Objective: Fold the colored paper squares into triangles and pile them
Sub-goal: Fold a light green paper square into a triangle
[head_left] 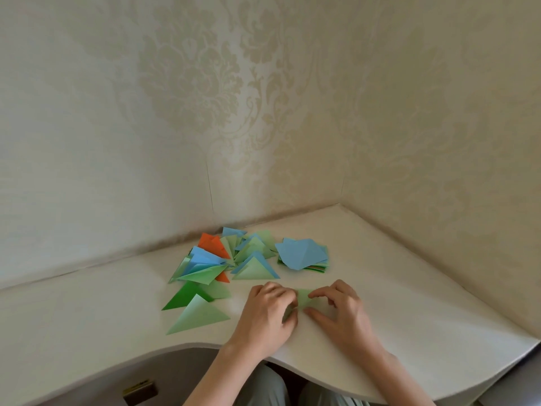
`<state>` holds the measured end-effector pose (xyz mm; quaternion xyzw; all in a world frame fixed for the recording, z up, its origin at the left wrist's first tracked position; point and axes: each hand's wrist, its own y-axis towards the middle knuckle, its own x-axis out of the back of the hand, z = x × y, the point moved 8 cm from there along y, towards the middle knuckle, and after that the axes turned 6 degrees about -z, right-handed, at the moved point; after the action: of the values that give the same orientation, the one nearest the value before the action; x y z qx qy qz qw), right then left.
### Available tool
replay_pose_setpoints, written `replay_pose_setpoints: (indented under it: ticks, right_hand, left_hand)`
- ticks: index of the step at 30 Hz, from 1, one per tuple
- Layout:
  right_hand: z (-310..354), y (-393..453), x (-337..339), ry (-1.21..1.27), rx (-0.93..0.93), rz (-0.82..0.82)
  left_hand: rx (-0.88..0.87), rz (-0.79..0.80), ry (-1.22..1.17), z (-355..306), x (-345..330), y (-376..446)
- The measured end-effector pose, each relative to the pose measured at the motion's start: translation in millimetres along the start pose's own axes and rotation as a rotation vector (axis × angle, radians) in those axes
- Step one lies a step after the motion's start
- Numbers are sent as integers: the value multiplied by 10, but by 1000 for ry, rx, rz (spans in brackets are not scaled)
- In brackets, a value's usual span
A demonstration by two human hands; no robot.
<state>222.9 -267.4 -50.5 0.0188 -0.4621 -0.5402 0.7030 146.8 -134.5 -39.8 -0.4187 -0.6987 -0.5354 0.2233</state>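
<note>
Green paper (304, 298) pinched flat between curled left hand (268, 309) and right hand (341, 313), apparently mid-crease.

We see a light green paper (304, 298) lying flat, partly hidden. Behind it, folded triangles (222, 259) in green, blue and orange lie scattered; a stack of unfolded squares (303, 254) lies beside them.

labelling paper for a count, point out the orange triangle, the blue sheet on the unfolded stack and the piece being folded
orange triangle (211, 244), head view, its upper face
blue sheet (301, 253), head view, its creased middle
light green piece (305, 297), head view, between the hands
</note>
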Motion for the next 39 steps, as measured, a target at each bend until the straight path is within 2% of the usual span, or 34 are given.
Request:
replay_pose_setpoints:
  ticks: [4, 12, 21, 27, 35, 39]
  right_hand:
    - [-61, 65, -61, -136, -16, 15]
    - [9, 161, -297, -178, -72, 108]
    - [25, 178, -367, -309, -86, 154]
    - [-1, 158, -320, -165, -134, 66]
    - [-105, 185, -329, 32, -220, 183]
    - [-117, 156, -291, 93, -224, 181]
  left_hand:
    - [14, -36, 2, 171, 88, -49]
    - [248, -129, -118, 351, 147, -139]
    - [381, -198, -115, 331, 18, -39]
    - [455, -172, -196, 446, -36, -44]
    - [495, -139, -276, 547, -35, -30]
    - [496, -149, -288, 606, 6, -72]
